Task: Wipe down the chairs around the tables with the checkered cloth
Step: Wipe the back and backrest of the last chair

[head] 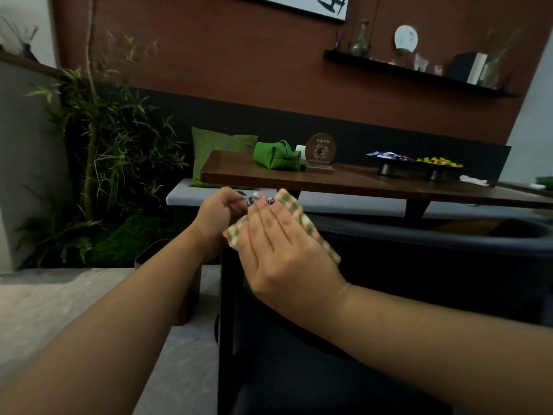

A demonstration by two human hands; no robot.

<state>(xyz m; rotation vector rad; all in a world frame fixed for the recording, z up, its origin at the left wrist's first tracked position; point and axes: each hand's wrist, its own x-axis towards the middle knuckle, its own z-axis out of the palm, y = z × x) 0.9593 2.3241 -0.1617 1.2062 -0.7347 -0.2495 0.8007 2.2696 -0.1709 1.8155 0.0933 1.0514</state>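
The checkered cloth [302,218], green and pinkish squares, is folded and held up between both hands above the back of a dark chair [419,265]. My right hand [281,250] lies flat over the cloth's near face, fingers stretched out. My left hand [220,215] is closed on the cloth's left edge, thumb and fingers pinching it. The chair's dark curved backrest fills the lower right and stands in front of a wooden table [344,182].
On the table stand a green pouch [275,157], a round sign [320,152] and two dark dishes [416,163]. A grey bench [185,196] with a green cushion [218,154] runs behind. Bamboo plants [101,151] fill the left corner. A wall shelf [419,73] hangs above.
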